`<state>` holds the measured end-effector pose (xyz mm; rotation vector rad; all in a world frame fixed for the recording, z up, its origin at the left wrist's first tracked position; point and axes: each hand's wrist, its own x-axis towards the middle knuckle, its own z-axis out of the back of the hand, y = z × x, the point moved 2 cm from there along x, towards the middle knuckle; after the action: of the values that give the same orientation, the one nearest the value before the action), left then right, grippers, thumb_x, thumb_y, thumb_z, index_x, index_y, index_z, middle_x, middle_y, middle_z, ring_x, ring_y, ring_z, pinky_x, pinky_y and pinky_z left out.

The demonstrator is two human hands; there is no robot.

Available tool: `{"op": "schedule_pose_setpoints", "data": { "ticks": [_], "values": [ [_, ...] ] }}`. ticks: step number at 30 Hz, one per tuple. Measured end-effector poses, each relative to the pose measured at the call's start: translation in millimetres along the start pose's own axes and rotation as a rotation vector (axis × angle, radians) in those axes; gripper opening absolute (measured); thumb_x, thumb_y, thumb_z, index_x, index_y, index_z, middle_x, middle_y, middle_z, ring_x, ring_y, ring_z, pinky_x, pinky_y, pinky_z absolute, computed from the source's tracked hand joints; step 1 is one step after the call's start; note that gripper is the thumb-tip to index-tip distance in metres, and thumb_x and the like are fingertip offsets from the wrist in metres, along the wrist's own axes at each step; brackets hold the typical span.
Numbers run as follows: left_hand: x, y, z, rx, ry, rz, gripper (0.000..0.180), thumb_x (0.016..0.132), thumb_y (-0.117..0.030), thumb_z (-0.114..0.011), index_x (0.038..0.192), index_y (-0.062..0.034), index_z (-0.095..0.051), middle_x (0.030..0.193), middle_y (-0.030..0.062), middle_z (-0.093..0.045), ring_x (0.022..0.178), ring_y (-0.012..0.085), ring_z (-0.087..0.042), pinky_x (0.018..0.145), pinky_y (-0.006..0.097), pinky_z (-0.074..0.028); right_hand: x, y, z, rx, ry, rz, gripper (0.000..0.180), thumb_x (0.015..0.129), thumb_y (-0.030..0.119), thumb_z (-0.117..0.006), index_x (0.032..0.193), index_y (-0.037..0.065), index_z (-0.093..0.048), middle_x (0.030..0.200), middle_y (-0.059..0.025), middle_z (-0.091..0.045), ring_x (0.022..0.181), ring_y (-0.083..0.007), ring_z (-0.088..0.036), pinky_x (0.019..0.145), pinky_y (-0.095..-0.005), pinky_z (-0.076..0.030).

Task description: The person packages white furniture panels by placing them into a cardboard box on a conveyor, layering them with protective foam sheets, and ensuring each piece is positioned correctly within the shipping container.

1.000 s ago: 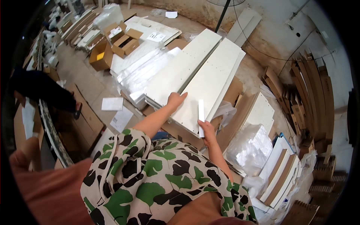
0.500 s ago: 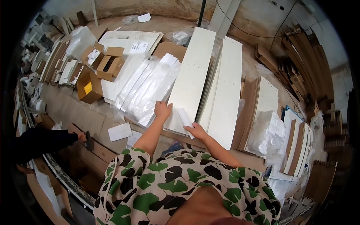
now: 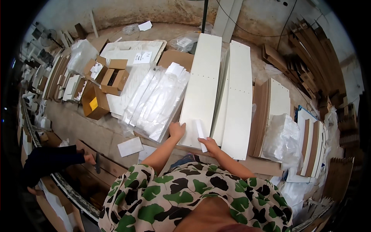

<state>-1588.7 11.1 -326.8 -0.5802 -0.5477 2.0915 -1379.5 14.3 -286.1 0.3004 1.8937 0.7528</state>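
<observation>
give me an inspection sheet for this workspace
surface: concrete floor, dusty
job's things: long white panel lying flat; small white strip on its near end
clutter: open cardboard boxes, plastic-wrapped packs, second panel, loose papers
grippers: left hand flat on the panel's near edge; right hand, fingers on the strip
cables: dark cable on the far wall
surroundings: stacked boards at right; another person's dark sleeve at left

Open brown cartons (image 3: 101, 87) — far left
</observation>
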Motion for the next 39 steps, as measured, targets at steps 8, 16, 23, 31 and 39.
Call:
{"op": "schedule_pose_setpoints", "data": {
  "ticks": [8,16,23,31,39],
  "values": [
    [6.4,-34.8,70.6,-0.294,0.265,0.194,0.043,0.071,-0.035,-0.069,0.084,0.005,-0.06,0.081,0.0162,-0.062,0.071,0.0203,-0.061,0.058,0.032,-0.047,-56.6,38.8,-2.1,-0.17,-0.057,0.15,0.032,0.077,0.026,-0.065,0.092,-0.001,-0.055,0.079,-0.0027,-0.053,0.07,-0.0113,-0.049,0.059,-0.0244,-0.04],
    [-27.9,-120.9,38.5,-1.083,0.825,0.269,0.055,0.079,-0.037,-0.062,0.112,0.0048,-0.047,0.099,0.011,-0.059,0.085,0.018,-0.059,0.073,0.03,-0.049,-153.3,8.6,83.4,0.798,0.271,0.486,0.049,0.073,0.031,-0.061,0.112,0.002,-0.049,0.116,-0.0132,-0.052,0.117,-0.0356,-0.042,0.103,-0.0502,-0.027],
    [-140.8,-203.3,-25.0,-1.238,1.368,0.442,0.045,0.086,-0.029,-0.056,0.118,-0.0017,-0.042,0.111,0.0118,-0.054,0.097,0.0225,-0.056,0.086,0.037,-0.046,-219.4,-7.7,79.8,0.885,-0.399,0.748,0.04,0.08,0.027,-0.055,0.113,0.005,-0.05,0.103,-0.0079,-0.054,0.096,-0.0208,-0.051,0.086,-0.0368,-0.04],
    [-3.8,-224.3,-90.9,-1.512,0.99,0.291,0.062,0.082,-0.049,-0.05,0.126,-0.0064,-0.04,0.125,0.0118,-0.046,0.113,0.032,-0.045,0.095,0.047,-0.038,-302.6,-39.5,124.5,0.661,-0.909,0.688,0.027,0.071,0.02,-0.068,0.086,-0.002,-0.062,0.074,-0.002,-0.058,0.066,-0.0099,-0.053,0.058,-0.0233,-0.041],
    [-86.6,-269.3,-142.6,-1.336,0.856,0.235,0.048,0.083,-0.032,-0.052,0.124,-0.0088,-0.045,0.126,0.009,-0.047,0.113,0.0288,-0.046,0.094,0.045,-0.038,-390.5,-155.5,248.6,0.665,-1.083,0.806,0.033,0.068,0.023,-0.07,0.087,-0.002,-0.061,0.074,-0.0022,-0.057,0.066,-0.0099,-0.05,0.058,-0.0236,-0.039]
  ]
}}
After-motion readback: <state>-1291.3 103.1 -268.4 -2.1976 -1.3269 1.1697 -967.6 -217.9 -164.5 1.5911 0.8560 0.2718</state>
